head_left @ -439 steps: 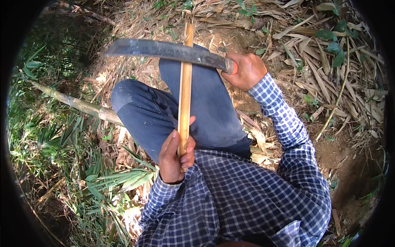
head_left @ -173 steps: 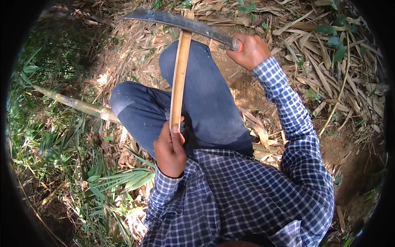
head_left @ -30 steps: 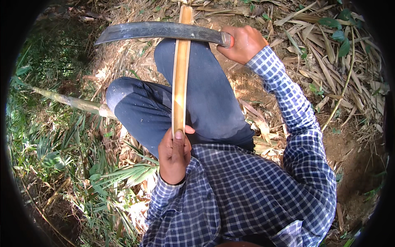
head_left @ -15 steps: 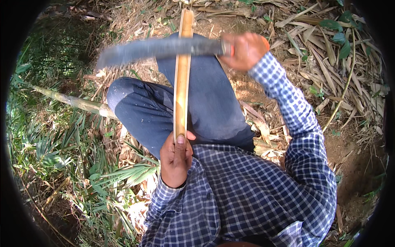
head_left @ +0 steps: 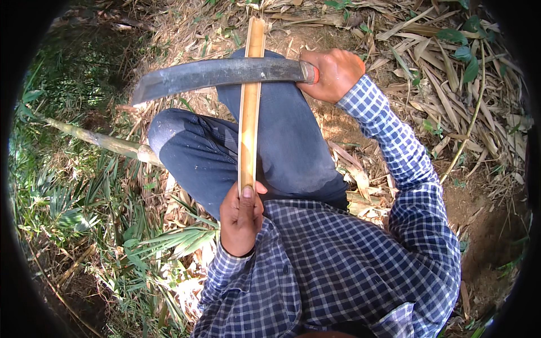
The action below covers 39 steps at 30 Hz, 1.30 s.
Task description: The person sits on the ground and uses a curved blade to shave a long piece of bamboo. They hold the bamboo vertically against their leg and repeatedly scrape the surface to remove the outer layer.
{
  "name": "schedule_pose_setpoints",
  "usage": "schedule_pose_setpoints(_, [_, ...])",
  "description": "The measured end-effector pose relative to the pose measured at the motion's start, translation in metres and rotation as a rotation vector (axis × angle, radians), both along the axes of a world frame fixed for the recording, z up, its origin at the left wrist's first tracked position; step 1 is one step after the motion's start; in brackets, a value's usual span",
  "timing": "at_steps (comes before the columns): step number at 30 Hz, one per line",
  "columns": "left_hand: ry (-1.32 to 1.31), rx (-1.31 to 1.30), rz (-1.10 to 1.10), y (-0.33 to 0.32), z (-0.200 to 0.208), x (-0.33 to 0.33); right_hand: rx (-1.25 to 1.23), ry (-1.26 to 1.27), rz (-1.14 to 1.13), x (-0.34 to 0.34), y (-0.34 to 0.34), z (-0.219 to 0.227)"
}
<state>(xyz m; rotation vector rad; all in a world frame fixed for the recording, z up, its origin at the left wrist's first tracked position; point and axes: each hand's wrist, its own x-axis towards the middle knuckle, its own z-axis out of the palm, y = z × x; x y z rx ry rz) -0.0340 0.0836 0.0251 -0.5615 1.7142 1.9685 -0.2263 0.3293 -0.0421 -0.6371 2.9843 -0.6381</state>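
My left hand (head_left: pixel 241 217) grips the near end of a split bamboo strip (head_left: pixel 249 107) that runs straight away from me over my legs in dark blue trousers. My right hand (head_left: pixel 333 73) is closed on the handle of a long curved dark blade (head_left: pixel 217 73). The blade lies crosswise on the strip near its far end, tip pointing left. Both sleeves are blue checked cloth.
A thin bamboo pole (head_left: pixel 98 139) lies on the ground at the left, passing under my knee. Green grass and leafy plants (head_left: pixel 84 208) fill the left side. Dry bamboo leaves and husks (head_left: pixel 445 96) cover the ground at the right, with bare earth (head_left: pixel 484 225) beyond my right arm.
The blade has slid along the strip, back and forth; it now lies a little nearer to me than a second ago. My left hand keeps its hold on the strip's end.
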Motion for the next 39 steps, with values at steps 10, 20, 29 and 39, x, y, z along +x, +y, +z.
schedule_pose_setpoints(10, [0.008,-0.034,-0.023,0.0,0.001,-0.002,-0.032,-0.069,-0.092,-0.02,0.007,-0.011])
schedule_pose_setpoints(20, [0.011,-0.061,-0.055,0.001,0.001,-0.003,-0.058,-0.106,-0.175,-0.034,0.019,-0.019])
schedule_pose_setpoints(29, [-0.004,0.049,0.012,0.012,-0.021,-0.038,-0.32,-0.08,-0.164,0.04,0.008,-0.004])
schedule_pose_setpoints(39, [0.0,0.132,0.007,0.031,-0.025,-0.08,-0.146,-0.074,-0.092,0.059,0.006,0.007])
